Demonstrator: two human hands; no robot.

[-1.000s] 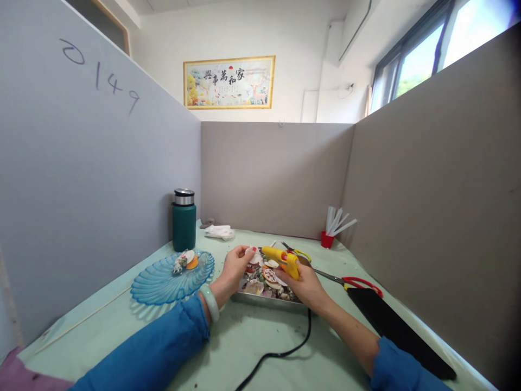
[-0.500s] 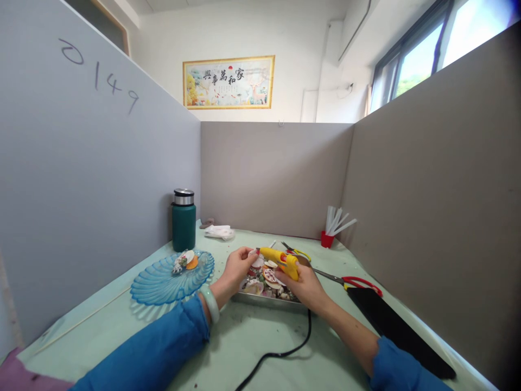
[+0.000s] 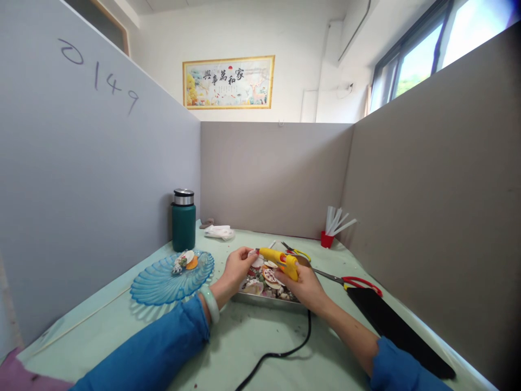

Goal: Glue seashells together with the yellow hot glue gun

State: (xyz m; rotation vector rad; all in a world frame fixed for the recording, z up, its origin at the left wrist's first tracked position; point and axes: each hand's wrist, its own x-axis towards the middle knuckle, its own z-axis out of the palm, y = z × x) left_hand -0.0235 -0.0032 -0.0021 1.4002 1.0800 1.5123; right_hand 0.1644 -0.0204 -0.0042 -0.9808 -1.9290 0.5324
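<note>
A yellow hot glue gun (image 3: 273, 254) is gripped in my right hand (image 3: 306, 283), its nozzle pointing left. My left hand (image 3: 239, 266) pinches a small whitish piece, apparently a shell (image 3: 253, 254), right at the nozzle tip; the fingers partly hide it. Below both hands lies a metal tray (image 3: 266, 300) filled with mixed shells (image 3: 271, 278). To the left, a blue scalloped glass plate (image 3: 160, 288) bears a small cluster of shells (image 3: 186, 261), white and orange among them.
A green bottle (image 3: 183, 225) stands behind the plate. Red-handled scissors (image 3: 360, 282) and a black flat strip (image 3: 396, 328) lie at right, with yellow-handled scissors (image 3: 301, 253) behind the tray. Glue sticks (image 3: 336, 221) stand in a red cup (image 3: 326, 239). A black cord (image 3: 280, 355) crosses the front.
</note>
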